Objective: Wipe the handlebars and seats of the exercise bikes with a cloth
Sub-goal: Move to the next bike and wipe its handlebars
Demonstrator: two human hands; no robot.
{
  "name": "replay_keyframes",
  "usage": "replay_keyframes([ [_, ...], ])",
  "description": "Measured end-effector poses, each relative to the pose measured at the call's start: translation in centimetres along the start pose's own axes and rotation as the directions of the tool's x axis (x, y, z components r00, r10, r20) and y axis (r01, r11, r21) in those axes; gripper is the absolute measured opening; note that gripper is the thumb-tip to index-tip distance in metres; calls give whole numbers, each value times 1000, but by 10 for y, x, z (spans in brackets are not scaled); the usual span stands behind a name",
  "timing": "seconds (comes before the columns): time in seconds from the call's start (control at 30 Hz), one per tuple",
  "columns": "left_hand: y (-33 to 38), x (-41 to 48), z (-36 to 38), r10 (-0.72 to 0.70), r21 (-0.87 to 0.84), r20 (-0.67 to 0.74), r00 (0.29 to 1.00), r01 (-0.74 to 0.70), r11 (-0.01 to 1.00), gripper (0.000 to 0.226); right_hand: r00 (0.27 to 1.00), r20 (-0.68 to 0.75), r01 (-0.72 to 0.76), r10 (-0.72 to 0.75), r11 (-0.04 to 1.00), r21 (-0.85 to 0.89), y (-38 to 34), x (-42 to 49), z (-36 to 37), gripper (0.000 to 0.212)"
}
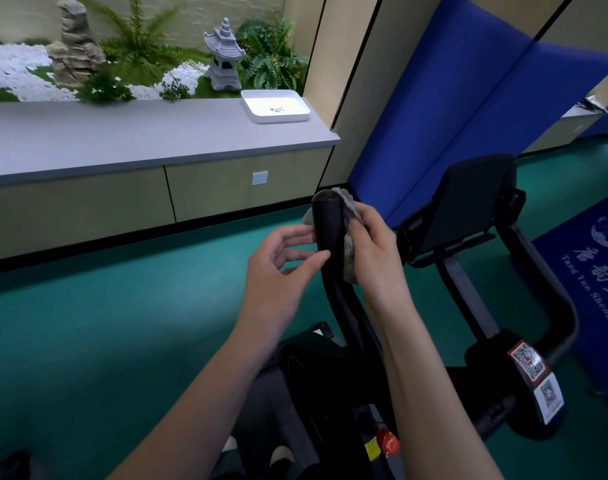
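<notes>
Right now the grey fluffy cloth (349,258) is wrapped round the far side of the exercise bike's left handlebar grip (327,223), near its upper end. The right hand (372,251) has its fingers curled round cloth and bar together. The left hand (282,261) sits on the near side, fingers loosely bent, with the fingertips and thumb just touching the bare grip and holding nothing.

From where I stand, the likeliest fault is a patchy job. The cloth covers only the far and right side of the grip, so the near face under the left fingertips may be missed unless the cloth is worked round the bar. Those bare fingertips could also put smudges back on. A loose flap of cloth hangs below the right palm and might slip free if the hold slackens on a downward stroke. The console bracket (465,209) stands near the right wrist, so a wide sweep could knock it. Whether the other handlebar (555,306) has been wiped I cannot tell, and the seat is out of sight.
</notes>
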State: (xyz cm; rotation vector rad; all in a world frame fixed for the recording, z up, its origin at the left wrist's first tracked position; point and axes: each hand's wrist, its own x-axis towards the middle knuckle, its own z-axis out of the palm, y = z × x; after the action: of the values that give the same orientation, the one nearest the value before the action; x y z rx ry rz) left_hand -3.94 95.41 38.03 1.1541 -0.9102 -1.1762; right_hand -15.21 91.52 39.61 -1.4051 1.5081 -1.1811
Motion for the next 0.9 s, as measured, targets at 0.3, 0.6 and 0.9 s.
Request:
replay_keyframes([
  [0.3, -4, 5, 3, 27, -22, -20, 999, -28, 999, 29, 984, 104, -139, 144, 989, -56, 19, -23, -18, 24],
  [0.6, -11, 12, -1, -54, -93, 74, 996, 60, 994, 35, 1000, 9, 31, -30, 932, -360, 9, -54, -46, 15],
  [0.9, -18, 11, 1, -127, -229, 129, 983, 154, 961, 25, 965, 13, 251, -262, 910, -331, -2, -68, -53, 25],
])
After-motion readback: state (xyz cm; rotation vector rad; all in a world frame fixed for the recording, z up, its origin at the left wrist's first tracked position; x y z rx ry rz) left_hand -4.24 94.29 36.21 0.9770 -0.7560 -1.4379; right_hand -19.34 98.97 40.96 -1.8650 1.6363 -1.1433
